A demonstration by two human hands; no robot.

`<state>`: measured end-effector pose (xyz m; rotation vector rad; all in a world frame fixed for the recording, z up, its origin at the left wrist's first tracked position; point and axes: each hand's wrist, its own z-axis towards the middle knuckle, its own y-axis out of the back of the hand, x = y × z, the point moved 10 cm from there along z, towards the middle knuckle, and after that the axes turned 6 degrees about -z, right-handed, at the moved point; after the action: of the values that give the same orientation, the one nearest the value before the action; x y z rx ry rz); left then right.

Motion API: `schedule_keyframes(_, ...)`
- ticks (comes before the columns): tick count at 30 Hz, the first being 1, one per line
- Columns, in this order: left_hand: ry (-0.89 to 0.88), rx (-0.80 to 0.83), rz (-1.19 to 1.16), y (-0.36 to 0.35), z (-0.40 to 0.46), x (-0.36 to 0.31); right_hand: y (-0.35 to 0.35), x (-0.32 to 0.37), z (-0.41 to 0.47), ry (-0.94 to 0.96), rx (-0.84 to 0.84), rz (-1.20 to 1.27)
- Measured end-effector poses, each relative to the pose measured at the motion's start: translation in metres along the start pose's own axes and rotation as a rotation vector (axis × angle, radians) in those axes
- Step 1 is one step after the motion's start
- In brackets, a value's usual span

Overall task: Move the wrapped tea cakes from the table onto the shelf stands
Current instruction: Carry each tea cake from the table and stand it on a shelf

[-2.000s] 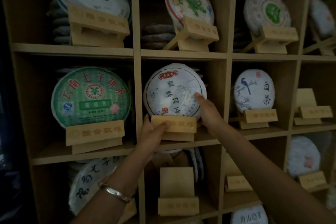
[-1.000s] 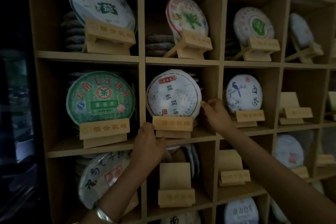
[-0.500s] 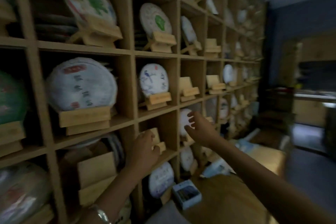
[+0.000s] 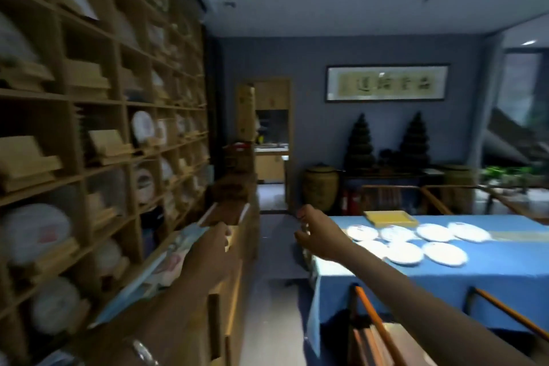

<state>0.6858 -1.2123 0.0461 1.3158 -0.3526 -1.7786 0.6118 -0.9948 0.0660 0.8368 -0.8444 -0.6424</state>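
Seven wrapped tea cakes [image 4: 405,252] lay in two loose rows on the blue table [image 4: 490,276] at the right of the frame, so most of your job looked unfinished. A flat yellow tray [image 4: 389,218] sat just behind them.

The shelf [image 4: 98,116] filled the left side of the frame, blurred. Several of its wooden stands already carried cakes, for example one near the lower left [image 4: 35,235] and one in the middle row [image 4: 143,125]. Others were bare, such as a stand [image 4: 108,145] left of centre, so there were places to fill.

Your right hand [image 4: 315,232] reached forward at centre frame, near the table's corner but short of the cakes. Its fingers were loosely curled and apart, holding nothing. Your left hand [image 4: 212,249] sat lower and left of centre, seen from the back over a low wooden cabinet [image 4: 234,291]. I could not tell how its fingers lay, or whether it held anything.

Neither hand touched a cake. What remained, as I judged it, was to pick up each of the seven and seat it on a free stand.
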Motion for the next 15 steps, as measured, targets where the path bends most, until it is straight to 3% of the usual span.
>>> schedule_keyframes(8,-0.187,0.244,-0.03,-0.236,-0.02,-0.21,0.147,-0.269,-0.12,-0.302,-0.067,-0.115)
schedule_keyframes(15,-0.355,0.459,-0.071,-0.421,-0.071,-0.411,0.27,-0.456,-0.247,-0.554,-0.12,-0.213)
